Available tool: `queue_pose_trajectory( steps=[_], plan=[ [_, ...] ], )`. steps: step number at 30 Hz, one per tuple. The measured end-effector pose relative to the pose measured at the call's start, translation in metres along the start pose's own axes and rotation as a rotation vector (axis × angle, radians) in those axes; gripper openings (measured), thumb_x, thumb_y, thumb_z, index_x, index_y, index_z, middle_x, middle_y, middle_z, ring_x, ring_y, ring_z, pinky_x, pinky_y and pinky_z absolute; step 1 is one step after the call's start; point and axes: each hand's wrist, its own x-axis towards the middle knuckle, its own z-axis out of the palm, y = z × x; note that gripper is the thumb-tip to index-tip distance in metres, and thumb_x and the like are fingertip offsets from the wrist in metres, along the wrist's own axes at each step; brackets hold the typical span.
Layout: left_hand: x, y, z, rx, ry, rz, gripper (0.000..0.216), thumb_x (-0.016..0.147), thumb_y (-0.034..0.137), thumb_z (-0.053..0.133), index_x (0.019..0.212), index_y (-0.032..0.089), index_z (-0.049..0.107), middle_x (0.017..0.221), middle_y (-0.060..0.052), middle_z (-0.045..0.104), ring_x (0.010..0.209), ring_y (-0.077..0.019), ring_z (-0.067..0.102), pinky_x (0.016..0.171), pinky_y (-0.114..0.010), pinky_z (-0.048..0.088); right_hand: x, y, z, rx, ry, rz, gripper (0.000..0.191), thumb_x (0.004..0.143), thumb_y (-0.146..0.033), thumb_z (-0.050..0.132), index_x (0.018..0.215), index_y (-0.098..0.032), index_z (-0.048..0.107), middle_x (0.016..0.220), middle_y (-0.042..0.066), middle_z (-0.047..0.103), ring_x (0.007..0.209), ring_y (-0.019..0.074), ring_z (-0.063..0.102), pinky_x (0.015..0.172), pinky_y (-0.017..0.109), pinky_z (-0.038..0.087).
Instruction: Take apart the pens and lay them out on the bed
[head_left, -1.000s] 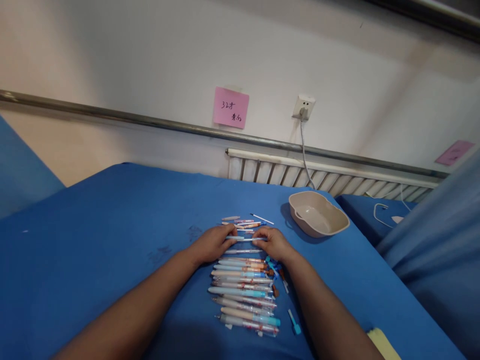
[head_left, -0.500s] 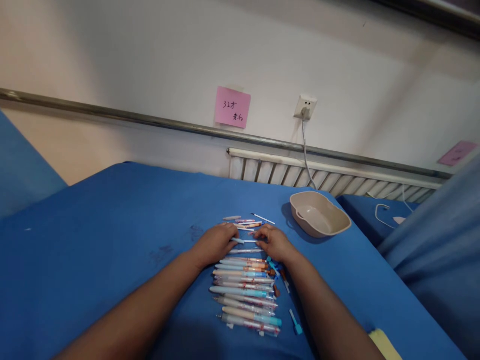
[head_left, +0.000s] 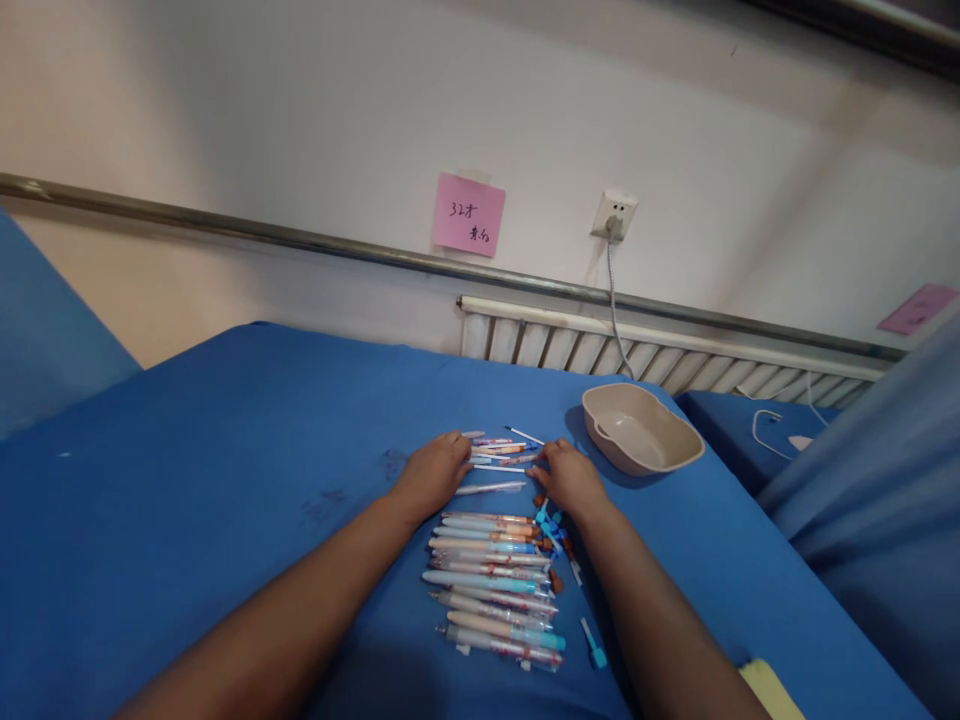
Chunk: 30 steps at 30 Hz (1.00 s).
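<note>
Blue cloth (head_left: pixel 187 450) under the pen row (head_left: pixel 484 580). Beyond that row, a thin white stick (head_left: pixel 499 469) lies between my left grip (head_left: pixel 435 475) and right grip (head_left: pixel 570 482), fingers curled; whether either holds anything, I cannot tell. Tan basin (head_left: pixel 619 452) beyond the row, rightward.

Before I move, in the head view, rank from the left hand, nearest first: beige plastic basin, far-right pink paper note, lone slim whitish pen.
1. Whitish pen, beside the left hand.
2. Beige basin, farther right.
3. Pink note, far right on the wall.
</note>
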Motion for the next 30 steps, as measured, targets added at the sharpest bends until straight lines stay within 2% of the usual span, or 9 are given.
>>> queue_pose_trajectory(
  steps=[3, 6, 9, 12, 15, 18, 23, 26, 30],
  plan=[
    [-0.001, -0.001, -0.001, -0.033, -0.006, -0.003, 0.007, 0.083, 0.016, 0.048, 0.081, 0.019, 0.053, 0.087, -0.005, 0.058, 0.079, -0.0190, 0.056, 0.070, -0.028, 0.040, 0.000, -0.001, 0.000, 0.055, 0.036, -0.037, 0.016, 0.084, -0.025, 0.056, 0.097, -0.019, 0.061, 0.099, 0.010, 0.060, 0.086, 0.0204, 0.058, 0.073, 0.028, 0.040],
    [-0.003, -0.002, -0.005, -0.096, 0.017, -0.026, 0.006, 0.083, 0.019, 0.049, 0.084, 0.020, 0.055, 0.087, -0.004, 0.059, 0.079, -0.0182, 0.056, 0.068, -0.027, 0.040, 0.000, -0.007, 0.002, 0.172, 0.074, -0.136, 0.015, 0.086, -0.024, 0.053, 0.097, -0.020, 0.061, 0.098, 0.007, 0.061, 0.089, 0.0187, 0.058, 0.078, 0.028, 0.041],
    [-0.003, -0.001, -0.009, -0.172, 0.020, -0.074, 0.006, 0.082, 0.023, 0.051, 0.083, 0.020, 0.056, 0.081, -0.002, 0.061, 0.074, -0.0176, 0.056, 0.063, -0.026, 0.038, -0.003, -0.020, 0.008, 0.316, 0.041, -0.323, 0.015, 0.084, -0.025, 0.058, 0.097, -0.022, 0.063, 0.096, 0.004, 0.064, 0.091, 0.0177, 0.057, 0.082, 0.028, 0.041],
    [-0.003, 0.002, -0.012, -0.207, -0.017, -0.101, 0.009, 0.081, 0.027, 0.051, 0.081, 0.019, 0.056, 0.074, -0.001, 0.060, 0.069, -0.0164, 0.055, 0.060, -0.025, 0.036, -0.007, -0.033, 0.015, 0.332, -0.024, -0.442, 0.023, 0.077, -0.023, 0.066, 0.100, -0.023, 0.064, 0.099, 0.003, 0.065, 0.095, 0.0186, 0.056, 0.086, 0.029, 0.039],
    [-0.003, 0.005, -0.015, -0.240, -0.056, -0.065, 0.015, 0.082, 0.031, 0.050, 0.079, 0.019, 0.057, 0.071, 0.000, 0.060, 0.067, -0.0155, 0.053, 0.059, -0.024, 0.035, -0.009, -0.038, 0.017, 0.244, -0.060, -0.441, 0.021, 0.078, -0.024, 0.066, 0.098, -0.023, 0.066, 0.096, 0.004, 0.065, 0.093, 0.0192, 0.055, 0.084, 0.030, 0.039],
    [-0.004, 0.004, -0.017, -0.268, -0.112, 0.034, 0.018, 0.081, 0.036, 0.054, 0.081, 0.019, 0.058, 0.075, 0.000, 0.060, 0.069, -0.0154, 0.053, 0.062, -0.024, 0.037, -0.008, -0.035, 0.016, 0.194, -0.047, -0.426, 0.014, 0.080, -0.022, 0.063, 0.094, -0.021, 0.065, 0.093, 0.005, 0.064, 0.092, 0.0196, 0.054, 0.084, 0.031, 0.039],
    [-0.006, 0.001, -0.016, -0.263, -0.149, 0.148, 0.015, 0.081, 0.032, 0.056, 0.086, 0.019, 0.059, 0.085, -0.002, 0.062, 0.081, -0.0178, 0.055, 0.071, -0.025, 0.039, -0.005, -0.027, 0.016, 0.330, -0.034, -0.386, 0.009, 0.082, -0.019, 0.060, 0.091, -0.020, 0.062, 0.091, 0.003, 0.063, 0.086, 0.0164, 0.056, 0.077, 0.027, 0.041],
    [-0.005, 0.001, -0.014, -0.264, -0.160, 0.158, 0.014, 0.085, 0.031, 0.051, 0.086, 0.019, 0.058, 0.086, -0.003, 0.063, 0.084, -0.0185, 0.056, 0.073, -0.026, 0.040, -0.003, -0.025, 0.021, 0.405, -0.042, -0.395, 0.010, 0.084, -0.021, 0.057, 0.092, -0.021, 0.063, 0.089, 0.003, 0.065, 0.084, 0.0157, 0.058, 0.075, 0.025, 0.042],
    [-0.005, 0.003, -0.013, -0.298, -0.201, 0.088, 0.024, 0.092, 0.033, 0.037, 0.091, 0.019, 0.057, 0.079, -0.002, 0.064, 0.078, -0.0177, 0.058, 0.073, -0.027, 0.041, -0.002, -0.024, 0.025, 0.468, -0.027, -0.399, 0.011, 0.084, -0.023, 0.057, 0.091, -0.022, 0.065, 0.088, 0.002, 0.066, 0.083, 0.0155, 0.059, 0.075, 0.025, 0.043]
  ],
)
